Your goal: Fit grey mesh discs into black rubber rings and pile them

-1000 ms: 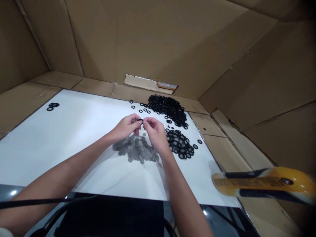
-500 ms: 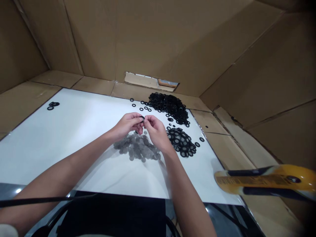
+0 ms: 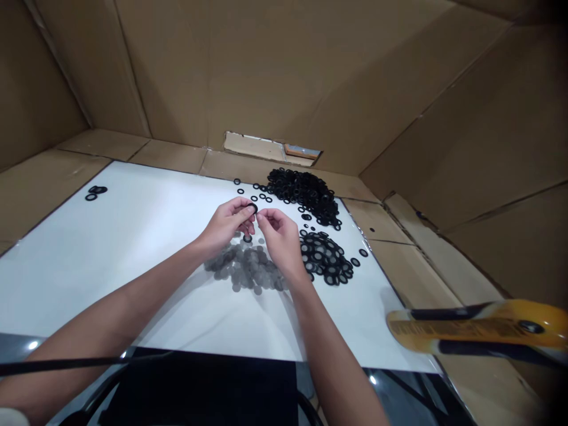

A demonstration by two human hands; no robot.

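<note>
My left hand (image 3: 228,223) pinches a black rubber ring (image 3: 253,207) between thumb and fingers, above the white work surface. Close on its right, my right hand (image 3: 280,236) has thumb and forefinger pressed together at the ring's edge; whether something small is between them is hidden. Below both hands spreads a heap of thin grey translucent discs (image 3: 248,269). One black ring (image 3: 247,239) lies at the heap's far side. Right of my right hand is a pile of black rings with grey centres (image 3: 327,258), and behind it a larger pile of plain black rings (image 3: 304,192).
A few black rings (image 3: 91,197) lie at the far left of the white sheet (image 3: 89,266). Cardboard walls (image 3: 266,65) surround the surface at the back and sides. A yellow and black object (image 3: 479,325) juts in from the right. Loose rings (image 3: 355,262) sit near the right edge.
My left hand has tilted the ring and brought it slightly up and left, so more of it shows. My right fingertips have drawn slightly apart from it.
</note>
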